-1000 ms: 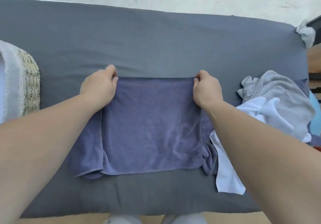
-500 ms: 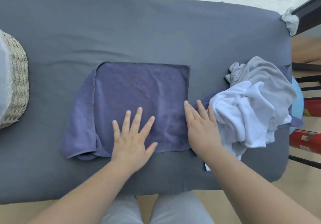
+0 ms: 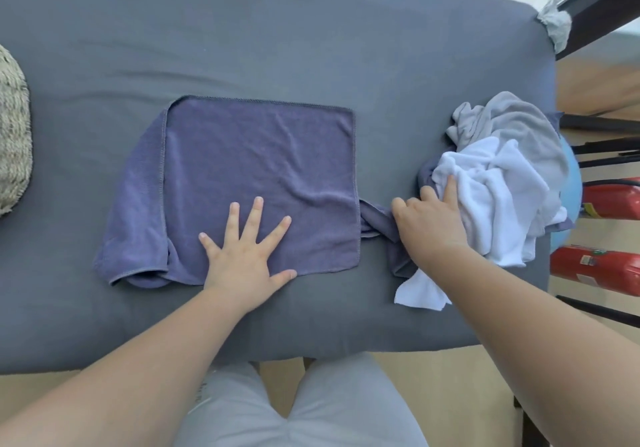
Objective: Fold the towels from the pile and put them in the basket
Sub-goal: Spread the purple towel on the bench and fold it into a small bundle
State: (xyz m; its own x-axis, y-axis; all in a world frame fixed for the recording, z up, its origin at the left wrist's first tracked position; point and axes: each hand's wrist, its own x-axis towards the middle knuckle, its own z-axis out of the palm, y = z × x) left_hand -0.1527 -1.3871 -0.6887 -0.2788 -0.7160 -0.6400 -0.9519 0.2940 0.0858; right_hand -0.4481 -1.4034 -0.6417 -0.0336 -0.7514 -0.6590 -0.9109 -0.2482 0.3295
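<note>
A purple towel (image 3: 256,169) lies folded over on the grey-covered table (image 3: 311,48), its lower layer sticking out at the left. My left hand (image 3: 246,252) presses flat on its near edge, fingers spread. My right hand (image 3: 429,224) is at the left side of the towel pile (image 3: 502,183), fingers pushing against the white towel (image 3: 491,197); whether it grips cloth is unclear. A grey towel (image 3: 512,120) tops the pile, and a purple one (image 3: 377,221) trails out from under it. The woven basket (image 3: 14,134) shows at the left edge.
The table's near edge runs just in front of my legs (image 3: 298,408). Red fire extinguishers (image 3: 599,266) and a blue ball (image 3: 571,176) sit beyond the right edge. A dark frame (image 3: 599,6) crosses the top right corner.
Both hands let go of the towel's far corners and came to its near edge. My left hand stays flat on it; my right hand has since slid right to the pile.
</note>
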